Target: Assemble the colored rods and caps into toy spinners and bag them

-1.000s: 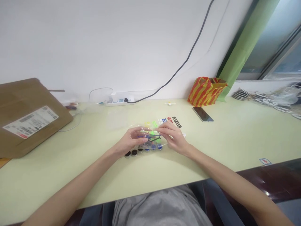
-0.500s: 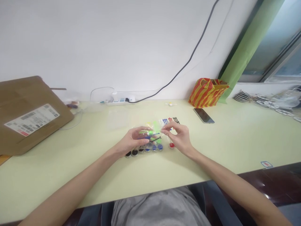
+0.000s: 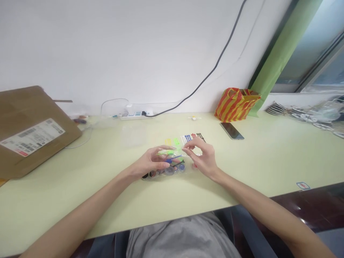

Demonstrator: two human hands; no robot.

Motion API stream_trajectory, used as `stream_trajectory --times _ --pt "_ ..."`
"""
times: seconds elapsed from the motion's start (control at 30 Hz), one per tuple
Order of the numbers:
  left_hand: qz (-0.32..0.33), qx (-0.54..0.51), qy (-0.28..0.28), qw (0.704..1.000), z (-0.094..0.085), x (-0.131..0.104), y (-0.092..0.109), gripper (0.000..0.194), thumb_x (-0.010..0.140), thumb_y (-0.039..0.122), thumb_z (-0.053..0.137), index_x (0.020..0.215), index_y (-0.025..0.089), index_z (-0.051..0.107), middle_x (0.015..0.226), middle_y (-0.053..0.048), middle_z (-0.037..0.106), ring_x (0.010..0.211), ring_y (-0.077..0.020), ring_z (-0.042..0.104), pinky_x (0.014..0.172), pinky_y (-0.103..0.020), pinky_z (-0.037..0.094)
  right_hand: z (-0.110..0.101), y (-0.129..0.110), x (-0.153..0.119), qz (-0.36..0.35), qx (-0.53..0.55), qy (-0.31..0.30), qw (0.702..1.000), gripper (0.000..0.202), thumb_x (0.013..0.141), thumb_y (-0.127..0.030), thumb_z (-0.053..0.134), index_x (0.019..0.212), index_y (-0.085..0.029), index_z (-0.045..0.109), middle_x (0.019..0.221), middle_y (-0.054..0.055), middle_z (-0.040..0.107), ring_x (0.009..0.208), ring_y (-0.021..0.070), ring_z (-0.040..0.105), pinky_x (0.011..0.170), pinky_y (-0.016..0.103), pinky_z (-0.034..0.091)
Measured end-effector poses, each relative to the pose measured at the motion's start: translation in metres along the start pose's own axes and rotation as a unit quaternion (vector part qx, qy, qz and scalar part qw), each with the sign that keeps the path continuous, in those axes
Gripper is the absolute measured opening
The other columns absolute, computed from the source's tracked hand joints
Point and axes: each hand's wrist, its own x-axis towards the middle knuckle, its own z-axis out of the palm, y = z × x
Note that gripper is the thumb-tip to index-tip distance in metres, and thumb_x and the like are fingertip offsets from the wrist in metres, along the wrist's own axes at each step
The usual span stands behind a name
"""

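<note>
My left hand grips a clear plastic bag from its left side. Inside the bag are green, blue and black plastic parts. The fingertips of my right hand pinch the bag's upper right edge. Behind the hands, small sticks lie on the table in colour groups: yellow, green, white, blue, red and black. Round black pieces show at the bag's lower left, and a red round piece is partly hidden by my right hand.
A cardboard box stands at the left. A power strip lies by the wall. A striped bag, a phone and a small white-yellow piece sit farther back. Striped discs lie at the far right.
The bag has come lower, now covering more of the round pieces, and the yellow and green sticks behind it show more plainly. My right hand still pinches its edge. The view has shifted slightly.
</note>
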Motion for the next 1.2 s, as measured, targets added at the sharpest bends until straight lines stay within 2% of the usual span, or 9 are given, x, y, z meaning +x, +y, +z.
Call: stream_trajectory --times 0.23,0.4,0.53,0.63,0.7,0.8,0.9,1.07,1.2 --pt "0.002 -0.001 -0.009 1.000 0.003 0.000 0.005 0.068 0.080 0.037 0.083 0.141 0.022 0.055 0.116 -0.014 0.076 0.085 -0.0242 0.076 0.044 -0.017 0.044 0.000 0.003 0.001 -0.011 0.024 -0.034 0.999 0.011 0.093 -0.026 0.070 0.083 -0.023 0.072 0.078 0.001 0.073 0.071 0.0168 0.061 0.079 0.037 0.050" --pt "-0.021 0.018 0.083 0.996 0.006 0.000 0.004 0.058 0.077 0.047 0.083 0.126 0.018 0.070 0.091 -0.012 0.080 0.048 -0.0170 0.064 0.040 -0.024 0.042 0.000 0.002 -0.001 -0.022 0.042 -0.077 0.996 0.010 0.095 -0.021 0.066 0.095 -0.025 0.076 0.090 0.004 0.075 0.083 0.0189 0.067 0.083 0.038 0.051" --pt "0.016 -0.042 0.130 0.991 0.008 0.001 0.006 0.045 0.079 0.042 0.083 0.116 0.018 0.074 0.097 -0.011 0.080 0.060 -0.0187 0.070 0.044 -0.022 0.048 -0.007 0.009 0.006 -0.024 -0.006 -0.032 0.999 0.016 0.098 -0.021 0.060 0.102 -0.025 0.075 0.097 0.006 0.069 0.091 0.0193 0.065 0.084 0.037 0.052" --pt "0.038 -0.114 0.155 0.981 0.008 0.003 0.011 0.040 0.078 0.036 0.085 0.112 0.018 0.075 0.101 -0.010 0.079 0.079 -0.0217 0.076 0.067 -0.026 0.061 -0.016 0.044 0.028 -0.003 -0.078 0.015 0.997 0.018 0.099 -0.022 0.055 0.104 -0.023 0.072 0.098 0.007 0.065 0.090 0.0190 0.062 0.081 0.035 0.052" --pt "0.039 -0.144 0.189 0.971 0.006 0.003 0.014 0.042 0.077 0.035 0.086 0.114 0.019 0.073 0.101 -0.009 0.079 0.084 -0.0215 0.076 0.073 -0.027 0.062 -0.023 0.081 0.051 0.011 -0.154 -0.007 0.988 0.021 0.099 -0.020 0.051 0.106 -0.020 0.071 0.102 0.008 0.063 0.095 0.0199 0.061 0.086 0.035 0.050" --pt "0.036 -0.157 0.245 0.956 0.000 0.004 0.014 0.053 0.074 0.035 0.088 0.121 0.021 0.069 0.109 -0.009 0.078 0.085 -0.0208 0.077 0.071 -0.024 0.063 -0.029 0.143 0.086 0.108 -0.321 -0.106 0.935 0.035 0.097 -0.014 0.046 0.127 -0.015 0.064 0.124 0.014 0.059 0.113 0.0227 0.055 0.099 0.036 0.044" --pt "0.042 -0.146 0.280 0.948 -0.009 0.006 0.012 0.063 0.075 0.039 0.087 0.130 0.022 0.062 0.118 -0.011 0.075 0.085 -0.0234 0.077 0.058 -0.024 0.061 -0.029 0.190 0.107 0.144 -0.363 -0.139 0.910 0.035 0.095 -0.011 0.047 0.125 -0.009 0.065 0.122 0.017 0.060 0.114 0.0252 0.052 0.099 0.036 0.040" --pt "0.056 -0.149 0.323 0.933 -0.023 0.006 0.011 0.058 0.080 0.050 0.080 0.128 0.021 0.062 0.125 -0.015 0.072 0.085 -0.0276 0.077 0.047 -0.026 0.057 -0.022 0.230 0.110 0.162 -0.397 -0.146 0.892 0.030 0.097 -0.010 0.044 0.112 -0.006 0.070 0.114 0.020 0.061 0.108 0.0261 0.049 0.096 0.037 0.036" --pt "0.052 -0.163 0.371 0.913 -0.033 0.008 0.009 0.045 0.084 0.041 0.079 0.120 0.017 0.066 0.131 -0.015 0.069 0.087 -0.0257 0.077 0.052 -0.025 0.058 -0.023 0.243 0.109 0.162 -0.401 -0.133 0.892 0.025 0.096 -0.014 0.048 0.101 -0.008 0.072 0.109 0.020 0.062 0.107 0.0275 0.049 0.094 0.038 0.035"
